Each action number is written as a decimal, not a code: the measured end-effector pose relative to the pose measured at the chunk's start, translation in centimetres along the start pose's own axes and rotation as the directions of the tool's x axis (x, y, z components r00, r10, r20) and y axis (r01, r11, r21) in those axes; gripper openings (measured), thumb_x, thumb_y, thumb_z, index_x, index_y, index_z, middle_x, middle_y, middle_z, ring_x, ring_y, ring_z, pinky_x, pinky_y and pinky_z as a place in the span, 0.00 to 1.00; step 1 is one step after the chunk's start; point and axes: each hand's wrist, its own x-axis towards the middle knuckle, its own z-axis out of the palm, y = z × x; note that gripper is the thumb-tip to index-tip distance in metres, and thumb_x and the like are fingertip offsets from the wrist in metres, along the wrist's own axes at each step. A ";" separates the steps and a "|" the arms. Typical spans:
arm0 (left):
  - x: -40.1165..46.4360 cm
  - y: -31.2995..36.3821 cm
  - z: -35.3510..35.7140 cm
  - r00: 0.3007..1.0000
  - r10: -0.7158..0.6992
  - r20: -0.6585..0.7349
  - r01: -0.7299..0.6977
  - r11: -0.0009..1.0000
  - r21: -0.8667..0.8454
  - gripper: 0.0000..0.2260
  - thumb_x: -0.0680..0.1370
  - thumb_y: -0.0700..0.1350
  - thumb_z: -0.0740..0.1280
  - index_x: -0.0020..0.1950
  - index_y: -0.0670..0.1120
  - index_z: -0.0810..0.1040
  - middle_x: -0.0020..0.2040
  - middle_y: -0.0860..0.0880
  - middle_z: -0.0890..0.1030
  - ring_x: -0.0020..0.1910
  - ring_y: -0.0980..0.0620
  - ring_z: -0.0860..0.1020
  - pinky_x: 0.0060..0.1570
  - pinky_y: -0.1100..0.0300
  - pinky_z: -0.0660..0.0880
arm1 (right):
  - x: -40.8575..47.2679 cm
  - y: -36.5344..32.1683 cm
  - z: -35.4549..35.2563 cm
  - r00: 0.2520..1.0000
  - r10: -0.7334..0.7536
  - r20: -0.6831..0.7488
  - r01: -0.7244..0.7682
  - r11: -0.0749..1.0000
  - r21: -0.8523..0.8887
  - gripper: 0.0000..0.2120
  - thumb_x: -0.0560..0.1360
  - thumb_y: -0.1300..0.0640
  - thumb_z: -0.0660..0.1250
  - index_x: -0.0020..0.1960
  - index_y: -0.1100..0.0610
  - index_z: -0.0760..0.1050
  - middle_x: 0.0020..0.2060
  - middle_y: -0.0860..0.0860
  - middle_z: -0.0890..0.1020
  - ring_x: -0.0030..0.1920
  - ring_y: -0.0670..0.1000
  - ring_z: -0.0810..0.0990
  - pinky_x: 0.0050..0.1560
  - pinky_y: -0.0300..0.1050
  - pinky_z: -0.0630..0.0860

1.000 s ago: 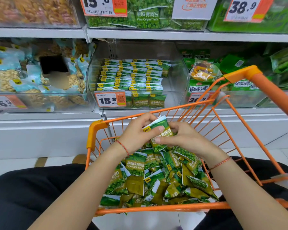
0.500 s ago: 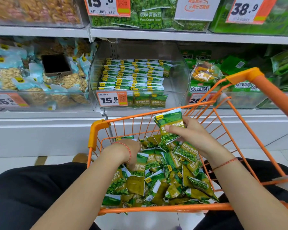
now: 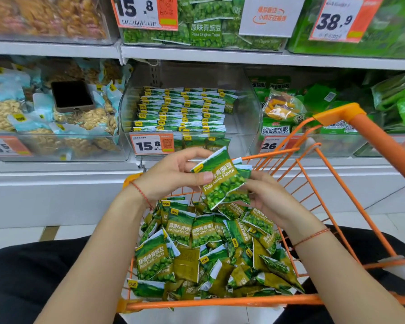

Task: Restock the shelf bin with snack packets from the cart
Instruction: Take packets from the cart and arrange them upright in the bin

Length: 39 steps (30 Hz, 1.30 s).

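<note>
A shop: price tags (image 3: 152,144) front stocked shelf bins (image 3: 189,118) behind an orange cart (image 3: 337,206).

Head-worn view, forward and down; near cart (image 3: 369,141), shelf behind

White metal shelves (image 3: 197,54) run across the view, with a plain white base panel (image 3: 56,195) under the lowest row. Clear plastic bins stand side by side on them, with orange and white price tags (image 3: 145,12) at their fronts. A dark phone (image 3: 71,95) lies on the pale blue packets (image 3: 17,118) at the left. The floor (image 3: 14,237) has pale tiles; the light is bright and even
</note>
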 end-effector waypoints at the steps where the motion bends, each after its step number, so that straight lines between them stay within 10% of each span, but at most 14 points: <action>1: 0.3 0.3 0.3 1.000 0.006 -0.004 -0.006 0.996 0.091 0.15 0.70 0.41 0.71 0.55 0.50 0.76 0.43 0.51 0.83 0.38 0.56 0.79 0.36 0.66 0.75 | 0.1 0.2 0.0 0.999 -0.011 0.041 0.012 1.000 -0.015 0.11 0.78 0.66 0.62 0.58 0.61 0.77 0.46 0.54 0.84 0.42 0.47 0.83 0.41 0.40 0.81; 9: 1.8 0.7 1.3 0.996 0.078 -0.038 -0.050 0.870 0.491 0.15 0.72 0.41 0.74 0.54 0.55 0.77 0.52 0.53 0.78 0.47 0.64 0.76 0.43 0.77 0.69 | 0.0 0.3 -0.4 0.999 0.008 0.046 -0.008 1.000 0.009 0.11 0.79 0.60 0.63 0.59 0.58 0.77 0.46 0.53 0.85 0.41 0.47 0.84 0.43 0.40 0.82; 17: 2.6 -0.6 1.3 0.989 0.095 -0.109 -0.039 0.901 0.431 0.11 0.70 0.39 0.75 0.46 0.51 0.78 0.44 0.52 0.81 0.45 0.54 0.79 0.49 0.56 0.77 | -0.3 -0.2 0.1 0.999 -0.025 0.030 0.021 0.990 0.136 0.25 0.73 0.37 0.60 0.60 0.53 0.77 0.50 0.52 0.84 0.48 0.54 0.84 0.46 0.46 0.82; 29: 2.9 -0.2 1.5 0.979 0.130 -0.157 -0.057 0.916 0.397 0.14 0.70 0.40 0.75 0.50 0.51 0.75 0.46 0.54 0.79 0.41 0.64 0.77 0.43 0.68 0.74 | -1.0 0.3 0.7 0.984 -0.176 0.020 0.177 0.980 -0.093 0.18 0.70 0.62 0.72 0.59 0.55 0.75 0.48 0.48 0.83 0.47 0.45 0.84 0.45 0.38 0.80; 35: 3.6 1.3 -0.7 0.995 -0.095 0.018 0.079 0.904 0.420 0.35 0.66 0.58 0.76 0.70 0.54 0.67 0.63 0.57 0.75 0.62 0.59 0.74 0.61 0.61 0.71 | -1.4 -2.7 -0.1 0.979 -0.127 0.159 0.158 0.967 -0.201 0.16 0.72 0.61 0.71 0.58 0.52 0.77 0.50 0.50 0.85 0.51 0.48 0.84 0.49 0.39 0.80; 39: 5.0 2.1 -1.2 0.964 -0.160 0.212 0.122 0.976 0.180 0.17 0.67 0.55 0.72 0.54 0.51 0.77 0.43 0.55 0.81 0.41 0.57 0.78 0.36 0.64 0.75 | -0.6 -6.5 -0.7 0.963 -0.030 0.267 0.113 0.947 -0.300 0.15 0.72 0.62 0.71 0.58 0.54 0.79 0.49 0.50 0.85 0.50 0.47 0.84 0.46 0.36 0.79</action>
